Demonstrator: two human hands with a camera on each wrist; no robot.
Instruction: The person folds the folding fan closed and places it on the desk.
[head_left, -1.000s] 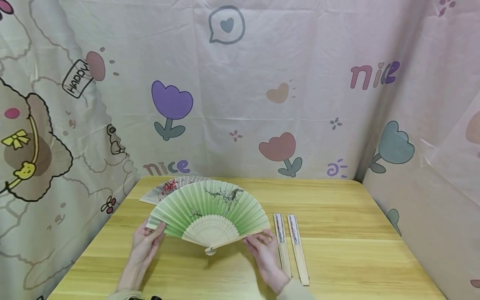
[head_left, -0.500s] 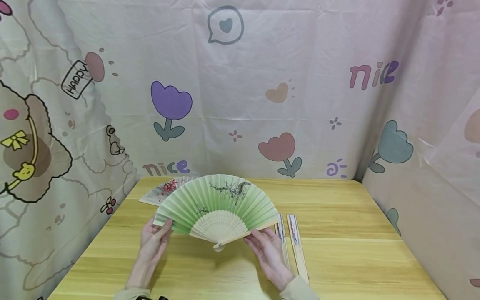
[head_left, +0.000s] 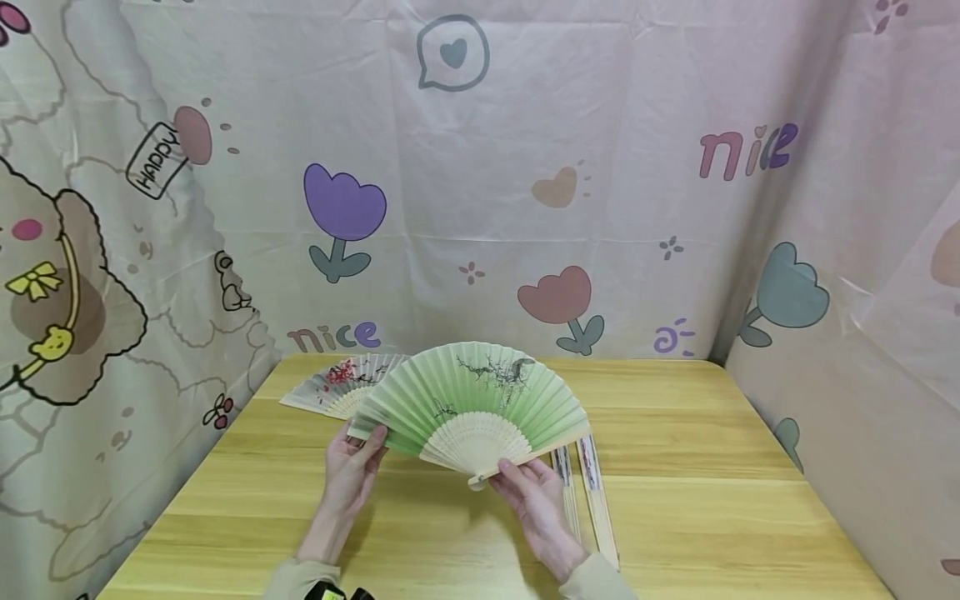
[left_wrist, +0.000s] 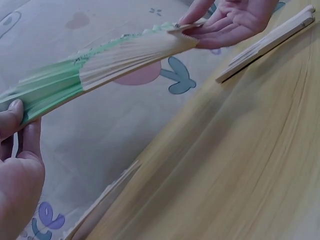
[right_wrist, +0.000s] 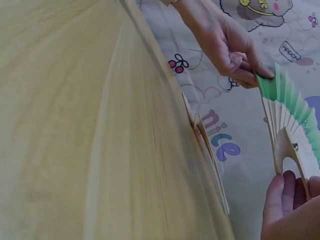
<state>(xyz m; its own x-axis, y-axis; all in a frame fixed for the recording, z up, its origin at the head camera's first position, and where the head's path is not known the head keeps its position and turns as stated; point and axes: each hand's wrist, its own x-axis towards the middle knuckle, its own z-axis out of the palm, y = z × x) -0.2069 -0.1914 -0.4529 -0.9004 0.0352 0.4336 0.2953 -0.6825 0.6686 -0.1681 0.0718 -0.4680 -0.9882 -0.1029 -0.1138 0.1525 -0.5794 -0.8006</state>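
Note:
A spread green folding fan (head_left: 480, 387), painted with dark branches, is held up above the table, its pale pivot end towards me. My left hand (head_left: 351, 471) pinches its left edge between thumb and fingers, plain in the left wrist view, where the fan (left_wrist: 55, 87) appears nearly edge-on. Close to the pivot, my right hand (head_left: 536, 510) holds the right guard stick, thumb on top and fingers beneath; in the right wrist view that hand (right_wrist: 295, 210) is partly cut off. Behind the green fan lies an open greyish-white fan (head_left: 318, 392) with red blossoms, partly hidden.
Two folded fans, one on the right (head_left: 600, 508) and one beside it (head_left: 567, 483), lie on the wooden table (head_left: 697, 500) by my right hand, which partly covers the nearer one. Printed cloth (head_left: 465, 192) hangs behind the table and along both sides.
The green fan and my left hand have moved right and slightly up. My right hand stays nearly in place, now gripping the guard stick nearer the pivot. More of the white fan shows.

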